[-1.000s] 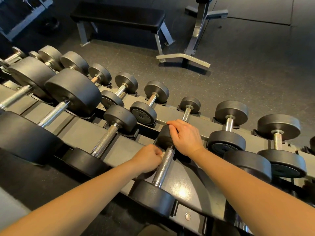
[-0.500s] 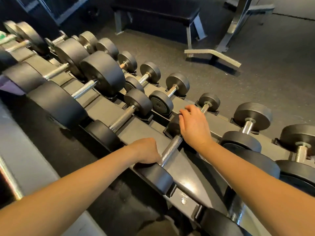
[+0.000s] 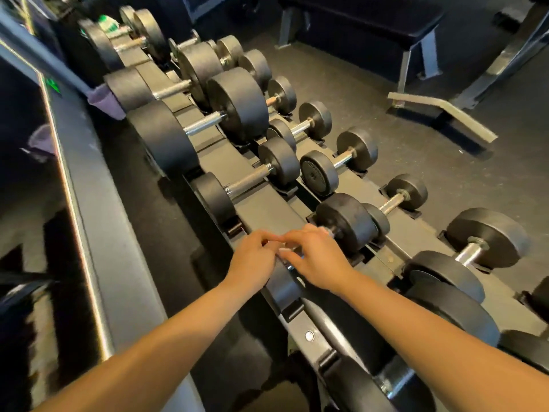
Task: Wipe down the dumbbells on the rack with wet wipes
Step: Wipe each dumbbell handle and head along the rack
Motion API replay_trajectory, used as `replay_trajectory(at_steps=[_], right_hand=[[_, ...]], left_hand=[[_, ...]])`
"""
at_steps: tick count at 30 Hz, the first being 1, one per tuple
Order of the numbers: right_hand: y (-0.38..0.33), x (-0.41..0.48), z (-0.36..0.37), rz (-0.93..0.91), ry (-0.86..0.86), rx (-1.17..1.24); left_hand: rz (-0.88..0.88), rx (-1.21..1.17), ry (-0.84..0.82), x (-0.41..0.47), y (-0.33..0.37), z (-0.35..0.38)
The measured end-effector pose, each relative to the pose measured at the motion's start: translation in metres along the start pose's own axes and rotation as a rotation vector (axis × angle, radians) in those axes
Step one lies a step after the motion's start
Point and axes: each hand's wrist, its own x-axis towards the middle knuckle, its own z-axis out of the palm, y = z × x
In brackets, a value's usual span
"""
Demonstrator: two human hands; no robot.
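Observation:
The two-tier dumbbell rack [image 3: 261,209] runs from far left to near right and holds several black dumbbells with steel handles. My left hand [image 3: 255,260] and my right hand [image 3: 319,260] meet, fingertips together, over the handle of one upper-tier dumbbell [image 3: 346,223]. Its handle is hidden beneath them. A small pale bit of wet wipe [image 3: 284,250] shows between the fingers of both hands, which pinch it. The frame is blurred, so the exact grip is hard to read.
A purple cloth [image 3: 105,99] hangs at the rack's left side, and a green-and-white packet [image 3: 108,22] sits at its far end. A dark ledge [image 3: 98,233] runs along the left. A black bench [image 3: 362,16] and a grey frame foot [image 3: 442,114] stand on the floor beyond.
My right hand left the dumbbell's far head and came back over the handle to meet my left hand. The camera swung left, showing more of the rack's far end.

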Motion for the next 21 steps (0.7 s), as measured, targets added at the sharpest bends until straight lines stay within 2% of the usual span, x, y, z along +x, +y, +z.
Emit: replay_trajectory(at_steps=[1,3,7,10,15,19,21], right_hand=[[0.001,0.0,0.0,-0.037,-0.012,-0.036],[0.002,-0.003,-0.001,-0.109,-0.01,-0.067],[0.005,-0.017,-0.006,-0.235,-0.036,-0.121],[0.01,-0.017,-0.015,-0.27,-0.12,-0.073],[0.012,0.024,-0.022,-0.084,-0.432,0.142],[0.001,0.049,-0.017,-0.01,-0.643,0.067],[-0.003,0.068,-0.007,0.092,-0.768,-0.002]], left_hand=[[-0.014,-0.117,0.083,-0.003,-0.002,0.0],[-0.037,-0.205,0.215,-0.008,-0.004,0.001],[-0.136,-0.201,0.335,-0.011,-0.006,0.016],[-0.102,-0.192,0.422,-0.011,-0.009,0.023],[-0.068,-0.118,0.416,-0.013,-0.016,0.022],[-0.078,-0.109,0.413,-0.014,-0.018,0.023],[-0.079,-0.106,0.408,-0.014,-0.018,0.022]])
